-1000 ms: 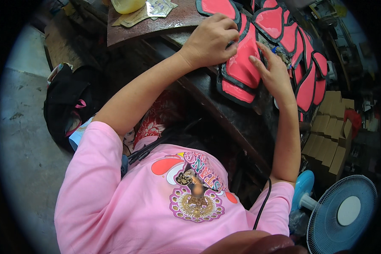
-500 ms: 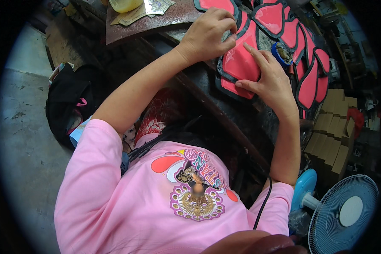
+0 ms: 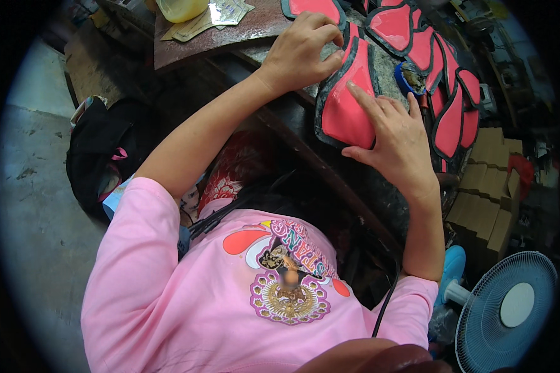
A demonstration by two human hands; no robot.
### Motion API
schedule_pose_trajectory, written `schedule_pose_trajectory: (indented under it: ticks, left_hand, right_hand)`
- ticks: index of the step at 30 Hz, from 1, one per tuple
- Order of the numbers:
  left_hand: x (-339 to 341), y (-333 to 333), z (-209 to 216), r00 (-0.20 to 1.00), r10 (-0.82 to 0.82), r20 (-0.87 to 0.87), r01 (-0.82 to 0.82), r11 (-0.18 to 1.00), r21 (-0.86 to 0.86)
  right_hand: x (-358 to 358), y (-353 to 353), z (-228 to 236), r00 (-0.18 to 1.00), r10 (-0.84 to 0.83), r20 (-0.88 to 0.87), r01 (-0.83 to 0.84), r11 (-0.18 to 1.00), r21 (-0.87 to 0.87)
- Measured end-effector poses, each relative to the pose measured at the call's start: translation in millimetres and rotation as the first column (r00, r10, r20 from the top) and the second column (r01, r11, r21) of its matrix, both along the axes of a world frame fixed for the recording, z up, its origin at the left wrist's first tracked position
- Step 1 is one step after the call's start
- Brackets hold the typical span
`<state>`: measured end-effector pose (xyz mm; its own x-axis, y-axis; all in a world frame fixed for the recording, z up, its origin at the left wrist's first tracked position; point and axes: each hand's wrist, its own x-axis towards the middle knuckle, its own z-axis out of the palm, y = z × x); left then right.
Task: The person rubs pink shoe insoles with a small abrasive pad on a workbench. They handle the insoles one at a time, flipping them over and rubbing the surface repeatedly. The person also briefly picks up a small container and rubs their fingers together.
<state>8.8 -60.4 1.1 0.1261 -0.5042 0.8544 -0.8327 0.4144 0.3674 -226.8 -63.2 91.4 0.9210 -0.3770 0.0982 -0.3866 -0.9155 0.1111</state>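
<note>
A glossy pink teardrop-shaped piece with a black border (image 3: 350, 115) lies at the near edge of the work surface, its broad end toward me. My right hand (image 3: 399, 133) is open over its right side, fingers spread and the index fingertip on the pink face. The thumb is at the lower edge. My left hand (image 3: 302, 51) is curled at the upper left edge of the piece, thumb and index finger drawn close; anything between them is hidden. Right of the piece sits a small blue-rimmed container (image 3: 410, 79) with brownish, crusted contents.
More pink black-edged pieces (image 3: 451, 124) overlap along the right. A brown board (image 3: 224, 38) at the upper left carries papers (image 3: 227, 12) and a yellowish container (image 3: 182, 7). Cardboard boxes (image 3: 482, 186) and a blue fan (image 3: 507, 311) stand at right. A dark bag (image 3: 106, 149) is at left.
The pink piece's lower end showed two offset layers; now one outline shows. My right hand has shifted slightly down and right, its fingers spreading wider. My left hand has barely moved.
</note>
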Motion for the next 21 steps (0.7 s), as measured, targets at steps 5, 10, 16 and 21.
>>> schedule_pose_trajectory:
  ticks: [5,10,16,21]
  left_hand:
    - [0.2,3.1,4.5,0.995,-0.032,0.098,0.027,0.998,0.054]
    - [-1.9,5.9,5.4,0.982,-0.063,0.178,0.038,0.989,0.142]
    - [-0.4,4.6,5.8,0.980,-0.088,0.178,0.058,0.985,0.164]
    - [-0.9,3.3,6.1,0.982,-0.077,0.171,0.057,0.991,0.118]
  right_hand:
    - [-10.9,9.7,3.7,0.999,-0.033,0.012,0.032,0.997,0.076]
    - [-15.3,17.0,1.6,1.000,0.002,0.013,-0.002,1.000,0.015]
    - [-29.5,12.5,6.9,0.971,-0.048,0.234,-0.016,0.965,0.263]
    - [-46.3,-2.4,23.0,0.731,-0.047,0.680,-0.024,0.995,0.095]
